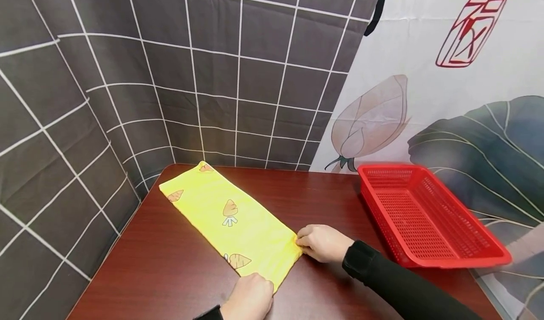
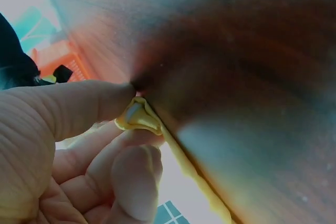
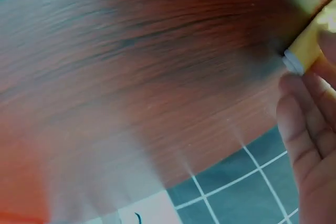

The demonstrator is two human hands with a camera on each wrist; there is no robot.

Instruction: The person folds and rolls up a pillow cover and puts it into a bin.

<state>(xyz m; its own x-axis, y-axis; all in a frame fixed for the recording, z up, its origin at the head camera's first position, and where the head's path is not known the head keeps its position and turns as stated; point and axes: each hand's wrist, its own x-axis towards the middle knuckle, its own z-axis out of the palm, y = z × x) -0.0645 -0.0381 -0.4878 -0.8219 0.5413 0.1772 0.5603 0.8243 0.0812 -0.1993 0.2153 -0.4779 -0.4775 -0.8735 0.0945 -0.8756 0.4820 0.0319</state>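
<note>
A yellow cloth (image 1: 248, 228) printed with carrots lies as a long folded strip, slanting across the brown table. My left hand (image 1: 251, 297) grips the left corner of its near end. In the left wrist view, the thumb and fingers pinch the cloth's folded edge (image 2: 140, 118). The opposite corner of that end is pinched by my right hand (image 1: 324, 242), seen from its back in the head view. The right wrist view has the cloth's layered end (image 3: 302, 59) between the fingers, partly cut off by the frame edge.
A red perforated plastic basket (image 1: 418, 216) stands on the right side of the table (image 1: 178, 273). Behind the table hang a grey cloth with white grid lines (image 1: 216, 74) and a white printed cloth (image 1: 382, 60).
</note>
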